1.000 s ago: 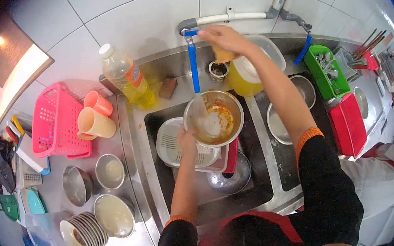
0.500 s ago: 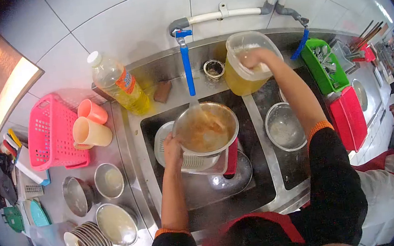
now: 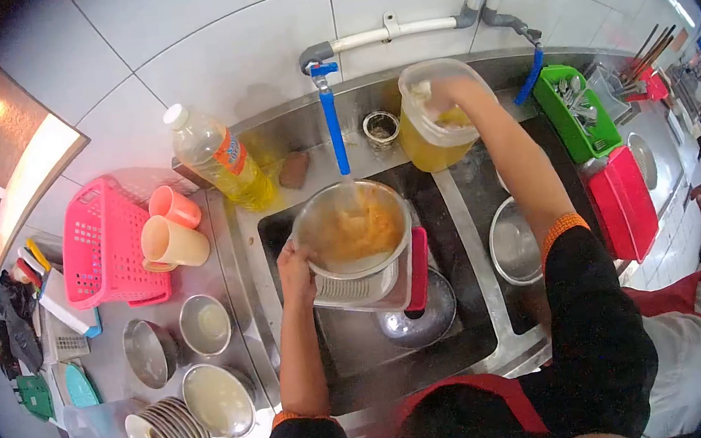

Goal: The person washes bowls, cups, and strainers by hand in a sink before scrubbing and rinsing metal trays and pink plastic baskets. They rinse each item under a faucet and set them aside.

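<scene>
Blue hose (image 3: 334, 133) in way behind bowl (image 3: 313, 216) — near side passable.

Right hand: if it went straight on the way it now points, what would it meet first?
Probably the far wall of the translucent tub the right hand reaches into; depth is unclear, so yellow liquid could come first.

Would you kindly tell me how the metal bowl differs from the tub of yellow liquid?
The bowl is shiny metal; the tub is see-through plastic. The left hand holds the bowl's rim, while the right hand is inside the tub. The bowl's contents look cloudy orange, the tub's yellow. Both are open at the top.
</scene>
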